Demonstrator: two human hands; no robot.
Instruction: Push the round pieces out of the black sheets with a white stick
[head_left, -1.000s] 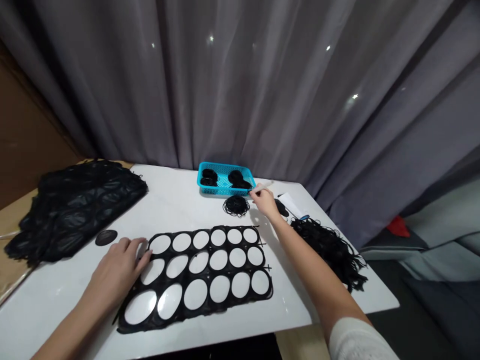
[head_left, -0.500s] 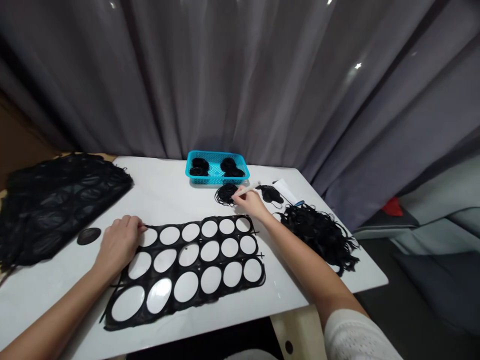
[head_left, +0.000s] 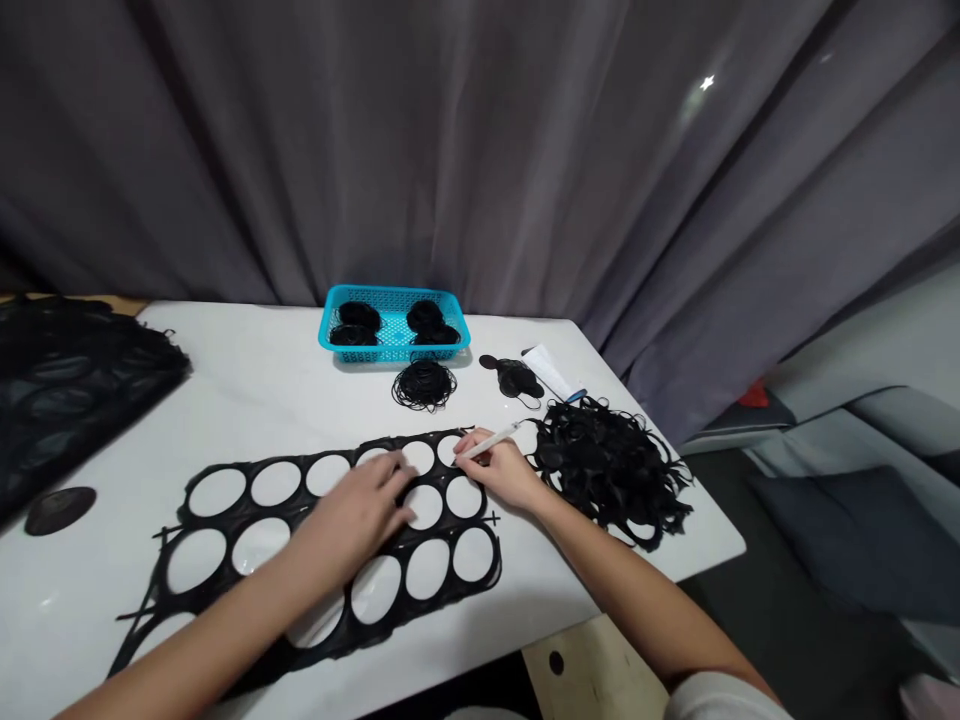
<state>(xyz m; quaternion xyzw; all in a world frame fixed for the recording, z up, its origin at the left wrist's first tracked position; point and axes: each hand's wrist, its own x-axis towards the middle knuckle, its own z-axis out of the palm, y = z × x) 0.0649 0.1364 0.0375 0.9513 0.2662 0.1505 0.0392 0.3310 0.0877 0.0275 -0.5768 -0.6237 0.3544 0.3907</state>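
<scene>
Two hands on black perforated sheet [head_left: 301,478] with oval holes; left hand [head_left: 352,515] open, fingers spread, hiding middle ovals; left forearm [head_left: 225,620] covers sheet's lower edge; right hand [head_left: 499,470] closed on white pen [head_left: 487,444]; pen tip near upper-right oval, contact unclear; tangled black pile [head_left: 611,470] just beside sheet.

Head-worn view, facing forward and down, near white table [head_left: 247,370]
</scene>
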